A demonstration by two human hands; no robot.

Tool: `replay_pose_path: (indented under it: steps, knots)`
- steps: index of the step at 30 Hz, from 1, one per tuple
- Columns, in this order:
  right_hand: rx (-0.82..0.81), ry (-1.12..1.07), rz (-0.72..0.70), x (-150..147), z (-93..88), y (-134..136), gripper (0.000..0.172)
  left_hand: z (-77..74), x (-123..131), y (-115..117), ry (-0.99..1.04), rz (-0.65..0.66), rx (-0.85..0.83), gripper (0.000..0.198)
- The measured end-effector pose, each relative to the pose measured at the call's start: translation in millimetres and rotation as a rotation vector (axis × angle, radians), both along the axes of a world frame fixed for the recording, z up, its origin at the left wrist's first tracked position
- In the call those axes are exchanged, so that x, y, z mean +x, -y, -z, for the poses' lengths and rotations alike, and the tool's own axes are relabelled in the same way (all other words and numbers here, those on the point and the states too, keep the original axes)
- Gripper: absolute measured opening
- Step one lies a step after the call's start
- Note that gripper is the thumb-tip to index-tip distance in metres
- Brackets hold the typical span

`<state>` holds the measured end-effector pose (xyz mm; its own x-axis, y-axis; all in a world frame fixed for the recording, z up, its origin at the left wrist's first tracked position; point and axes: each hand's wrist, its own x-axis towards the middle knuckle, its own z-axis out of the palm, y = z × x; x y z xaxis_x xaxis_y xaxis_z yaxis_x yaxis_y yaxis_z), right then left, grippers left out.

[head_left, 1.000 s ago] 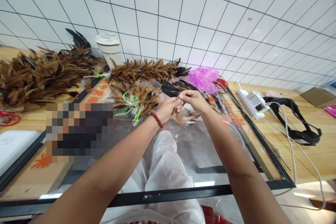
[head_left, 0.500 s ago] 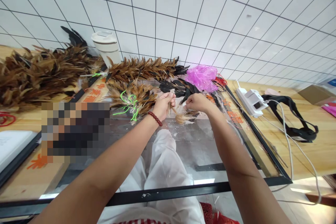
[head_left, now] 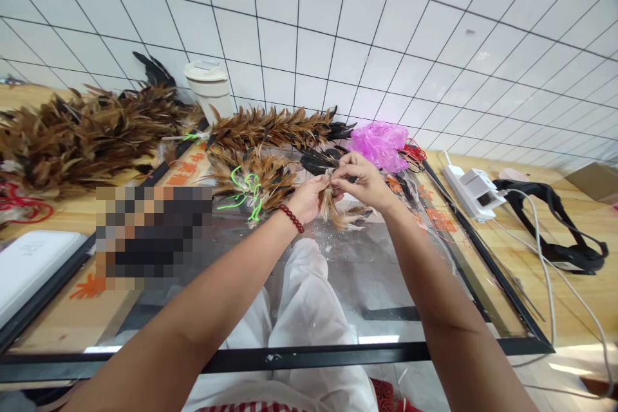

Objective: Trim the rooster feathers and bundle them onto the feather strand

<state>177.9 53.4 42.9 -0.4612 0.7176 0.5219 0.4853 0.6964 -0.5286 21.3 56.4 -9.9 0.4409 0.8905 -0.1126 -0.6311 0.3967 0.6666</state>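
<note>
My left hand (head_left: 311, 198), with a dark red bead bracelet at its wrist, is closed around a small bunch of brown feathers (head_left: 329, 206) whose tips hang below the fingers. Right against it, my right hand (head_left: 360, 179) pinches at the top of the same bunch; what lies between its fingertips is too small to make out. Behind the hands lie black feathers (head_left: 318, 159). To the left is a brown feather bundle (head_left: 270, 177) with bright green string (head_left: 247, 190) on it. Loose light-brown feathers (head_left: 350, 217) lie on the glass just below the hands.
A black-framed glass panel (head_left: 309, 358) covers the work area. Along the wall are a large feather pile (head_left: 96, 132), a long feather strip (head_left: 277, 127), a lidded white cup (head_left: 211, 89) and a pink plastic bag (head_left: 379, 143). A power strip (head_left: 468, 192) and black strap (head_left: 555, 206) lie right.
My right hand has moved left and up to meet the left hand at the feather bunch; the two were apart before. The whole view has shifted slightly.
</note>
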Motion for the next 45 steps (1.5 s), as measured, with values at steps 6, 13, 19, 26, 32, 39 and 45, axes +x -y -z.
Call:
replay_pose_path:
  steps: [6, 13, 19, 26, 32, 39, 45]
  knots:
    - [-0.109, -0.063, -0.029, 4, 0.4, -1, 0.015, -4.6, -1, 0, 0.017, -0.121, -0.012, 0.014]
    - [-0.632, -0.468, 0.154, 0, 14.9, -11, 0.035, -4.6, 2, 3, -0.049, -0.136, 0.086, 0.015]
    - [-0.594, -0.448, 0.016, -7, 11.8, -6, 0.031, -0.1, 4, 1, -0.130, -0.147, 0.084, 0.016]
    - [-0.253, -0.293, 0.140, -7, 12.8, -9, 0.018, 3.9, 4, 2, -0.190, -0.103, 0.191, 0.020]
    - [-0.158, -0.027, 0.285, 3, 2.9, -6, 0.009, 2.9, 3, 0, -0.183, -0.112, 0.207, 0.017]
    - [-0.520, 0.782, 0.274, 38, -7.6, 1, 0.018, 1.1, 0, 0, -0.153, -0.164, 0.169, 0.019]
    - [-0.450, 0.802, 0.229, 28, -12.7, 7, 0.012, 1.0, 2, 0, -0.172, -0.183, 0.153, 0.019]
